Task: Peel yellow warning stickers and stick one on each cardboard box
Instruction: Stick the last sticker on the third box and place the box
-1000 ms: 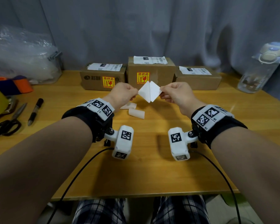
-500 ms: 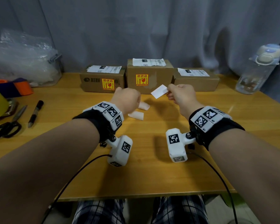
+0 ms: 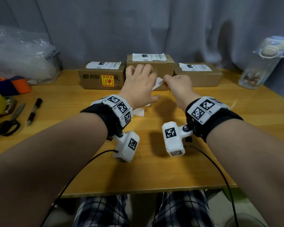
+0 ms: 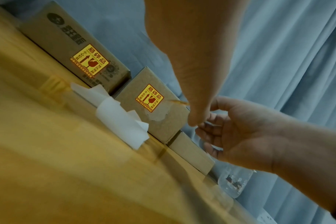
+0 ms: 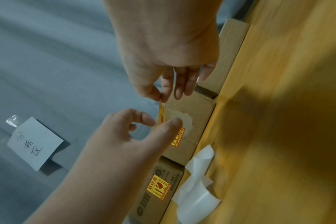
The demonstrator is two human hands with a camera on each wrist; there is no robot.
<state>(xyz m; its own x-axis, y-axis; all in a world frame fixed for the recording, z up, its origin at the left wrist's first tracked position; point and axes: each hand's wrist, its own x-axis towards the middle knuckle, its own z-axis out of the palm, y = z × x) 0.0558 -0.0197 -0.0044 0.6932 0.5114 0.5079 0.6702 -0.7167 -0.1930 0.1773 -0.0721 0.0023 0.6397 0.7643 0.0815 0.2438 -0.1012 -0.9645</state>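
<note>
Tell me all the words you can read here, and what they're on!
"易碎品": yellow warning sticker on the left cardboard box.
"易碎品": yellow sticker on the middle cardboard box.
Handwritten paper note on the curtain: unclear.
White shipping labels: too small.

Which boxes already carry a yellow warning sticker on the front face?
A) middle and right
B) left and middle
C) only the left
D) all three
B: the left wrist view shows stickers on the left box and the middle box, while the visible front of the right box in the head view is bare cardboard.
</note>
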